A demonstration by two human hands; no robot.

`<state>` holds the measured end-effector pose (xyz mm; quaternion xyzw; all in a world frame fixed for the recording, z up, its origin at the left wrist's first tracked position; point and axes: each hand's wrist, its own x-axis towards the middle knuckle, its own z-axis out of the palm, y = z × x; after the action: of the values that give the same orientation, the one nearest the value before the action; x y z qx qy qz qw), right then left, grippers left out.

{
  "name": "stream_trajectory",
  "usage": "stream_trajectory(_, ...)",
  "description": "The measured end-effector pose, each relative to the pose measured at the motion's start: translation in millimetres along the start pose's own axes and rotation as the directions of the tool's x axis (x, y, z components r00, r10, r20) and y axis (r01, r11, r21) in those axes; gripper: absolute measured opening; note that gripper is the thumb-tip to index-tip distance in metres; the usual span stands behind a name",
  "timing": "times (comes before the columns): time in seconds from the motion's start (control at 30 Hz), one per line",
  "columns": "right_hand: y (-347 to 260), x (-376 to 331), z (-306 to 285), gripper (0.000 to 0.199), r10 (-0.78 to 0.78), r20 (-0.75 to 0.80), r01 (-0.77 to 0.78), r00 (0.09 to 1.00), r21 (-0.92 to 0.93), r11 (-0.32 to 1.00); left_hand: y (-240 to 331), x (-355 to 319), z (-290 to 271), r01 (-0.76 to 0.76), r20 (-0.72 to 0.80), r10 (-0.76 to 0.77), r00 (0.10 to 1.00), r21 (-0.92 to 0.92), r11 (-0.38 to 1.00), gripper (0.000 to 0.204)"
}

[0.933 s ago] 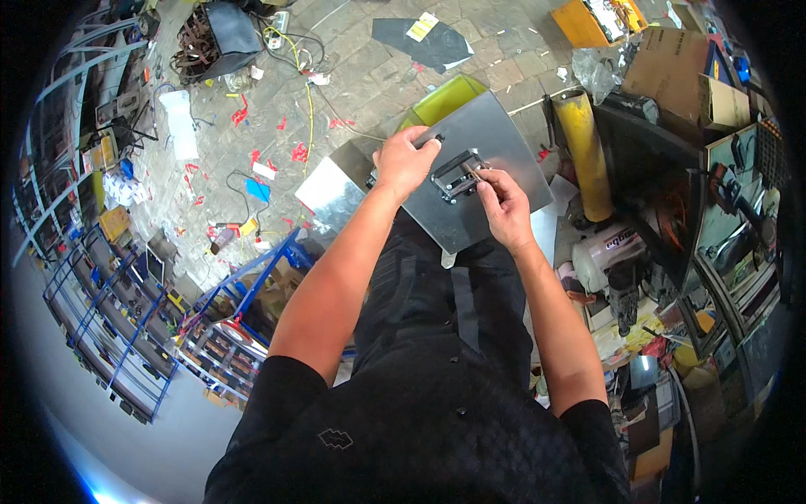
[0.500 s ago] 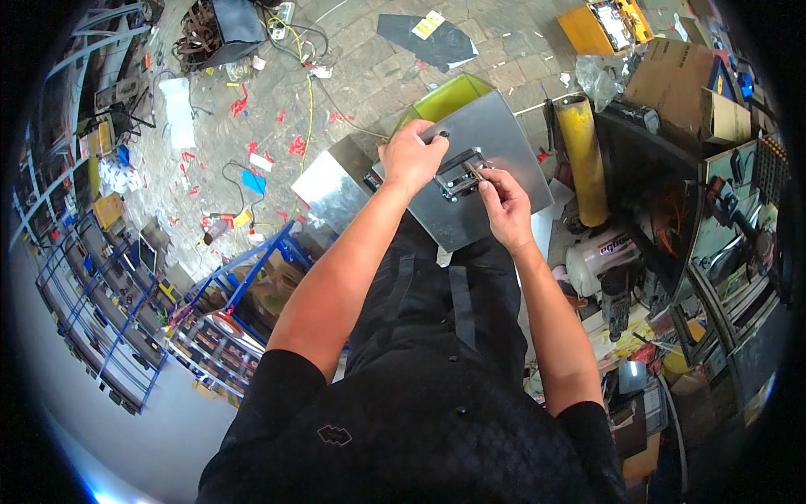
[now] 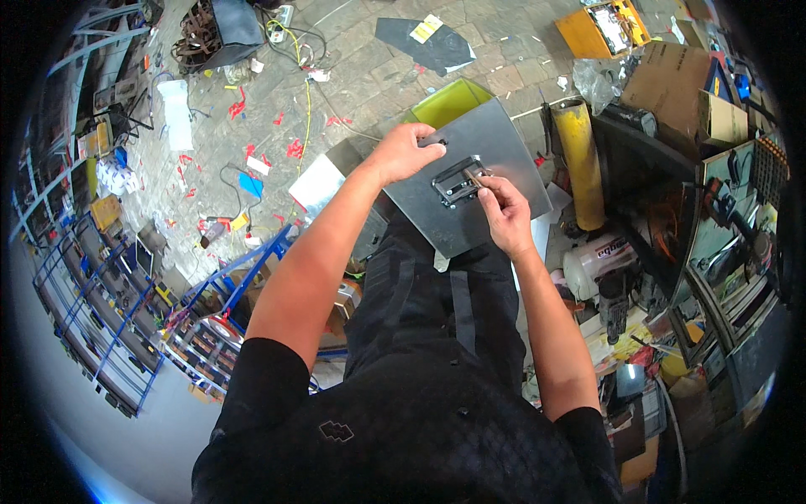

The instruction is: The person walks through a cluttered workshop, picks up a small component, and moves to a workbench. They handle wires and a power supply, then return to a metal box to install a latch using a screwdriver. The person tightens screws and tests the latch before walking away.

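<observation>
A grey sheet-metal box (image 3: 495,139) rests tilted over my thighs, its inner side yellow-green (image 3: 449,102). A black rectangular latch handle (image 3: 457,181) is set in its face. My right hand (image 3: 508,218) pinches a thin, brownish, stick-like piece (image 3: 478,175) against the right end of that latch. Upper left on the same face, my left hand (image 3: 403,155) has thumb and fingers drawn together beside a small dark round spot (image 3: 442,142). Whether that spot is a hole or a knob, and what the fingers hold, I cannot make out.
A yellow cylinder (image 3: 579,164) stands to the right, near a cardboard box (image 3: 667,80) and an orange case (image 3: 600,29). On the left are a blue metal frame (image 3: 252,273) and red scraps (image 3: 294,149) on the tiled floor. A yellow cord (image 3: 309,126) crosses the floor.
The left hand has moved slightly left and down, and its forearm has swung outward. In the view the box sits a little lower. The right hand stays at the latch with its thin piece.
</observation>
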<state>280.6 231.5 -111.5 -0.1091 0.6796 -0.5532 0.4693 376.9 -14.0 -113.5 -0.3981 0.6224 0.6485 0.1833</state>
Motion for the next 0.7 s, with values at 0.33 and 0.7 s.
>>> stream_trajectory(0.33,-1.0,1.5,-1.0,0.018,0.007,0.006,-0.007,1.0,-0.012,1.0,-8.7,6.0,18.3,-0.099,-0.211,0.11,0.971,0.064,0.993,0.036)
stream_trajectory(0.7,-6.2,2.2,6.9,0.018,0.025,-0.054,-0.026,0.998,-0.006,1.0,-5.3,3.4,4.3,-0.106,-0.087,0.107,0.991,0.014,0.994,0.031)
